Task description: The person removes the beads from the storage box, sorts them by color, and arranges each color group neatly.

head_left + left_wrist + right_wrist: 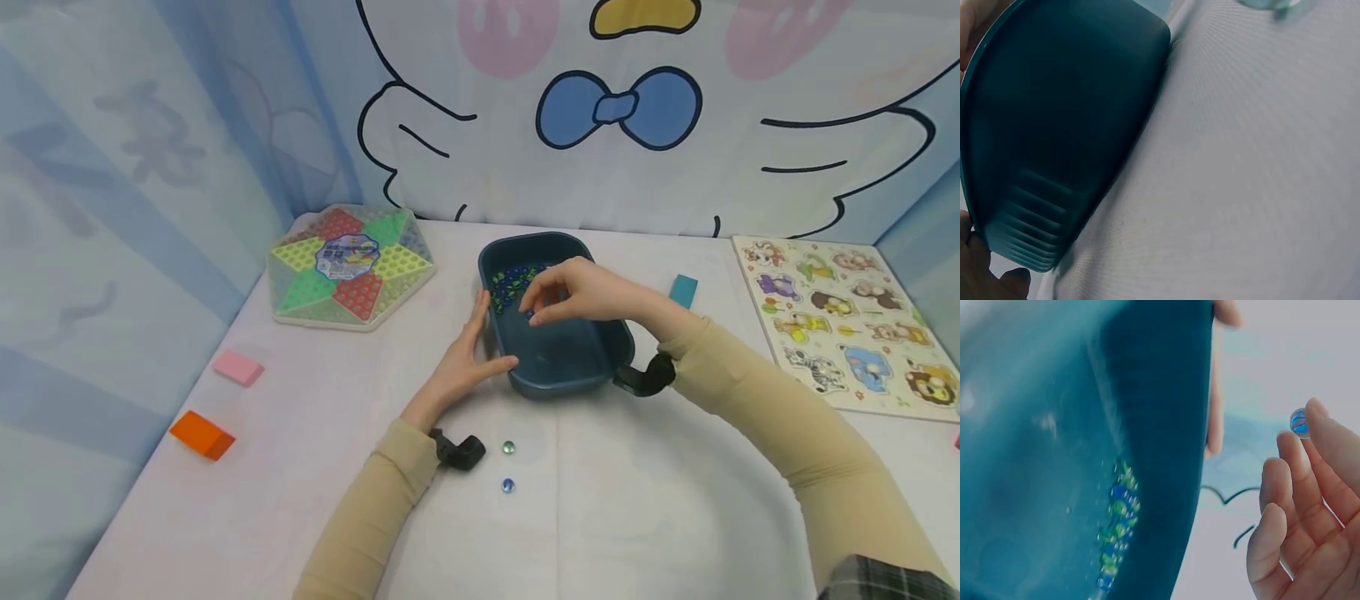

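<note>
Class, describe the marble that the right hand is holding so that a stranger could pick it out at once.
Start at the dark teal tub mid-table. Above it the right hand pinches one blue marble at its fingertips, unlike those heaped in the tub or lying loose on the table.

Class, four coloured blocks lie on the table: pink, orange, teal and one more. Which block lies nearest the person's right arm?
The teal block, just behind the right sleeve beside the blue tub. The pink block and orange block lie far off on the left side.

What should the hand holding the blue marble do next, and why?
Probably carry it out and set it down beside the two marbles on the table. The right hand pinches a blue marble above the tub, and the left hand steadies the tub's side.
</note>
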Available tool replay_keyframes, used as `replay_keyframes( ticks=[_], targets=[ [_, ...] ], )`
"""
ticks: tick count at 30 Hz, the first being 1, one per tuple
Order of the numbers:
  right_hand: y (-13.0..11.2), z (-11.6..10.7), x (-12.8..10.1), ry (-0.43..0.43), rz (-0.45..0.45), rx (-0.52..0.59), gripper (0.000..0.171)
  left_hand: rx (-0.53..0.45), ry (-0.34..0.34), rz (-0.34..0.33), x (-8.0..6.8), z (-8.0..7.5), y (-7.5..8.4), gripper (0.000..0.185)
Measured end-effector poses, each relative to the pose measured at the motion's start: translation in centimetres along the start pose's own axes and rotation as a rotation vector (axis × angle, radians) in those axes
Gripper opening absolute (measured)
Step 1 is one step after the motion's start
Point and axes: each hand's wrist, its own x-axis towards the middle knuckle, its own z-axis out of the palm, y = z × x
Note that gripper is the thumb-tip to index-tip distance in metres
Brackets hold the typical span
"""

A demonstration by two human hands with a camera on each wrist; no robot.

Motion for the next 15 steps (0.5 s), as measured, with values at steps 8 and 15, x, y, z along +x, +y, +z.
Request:
replay_keyframes(
  ticks=[8, 15],
  targets=[
    [-1.5, 1.7, -2.3, -0.003, -0.092, 0.052, 0.020, 0.018, 0.015, 0.008, 0.1, 0.0, 0.0, 0.097],
    [-2.8, 5.1, -4.5, -0.062, -0.184, 0.123, 0.019, 0.023, 0.012, 0.014, 0.1, 0.0, -0.1, 0.097]
  ],
)
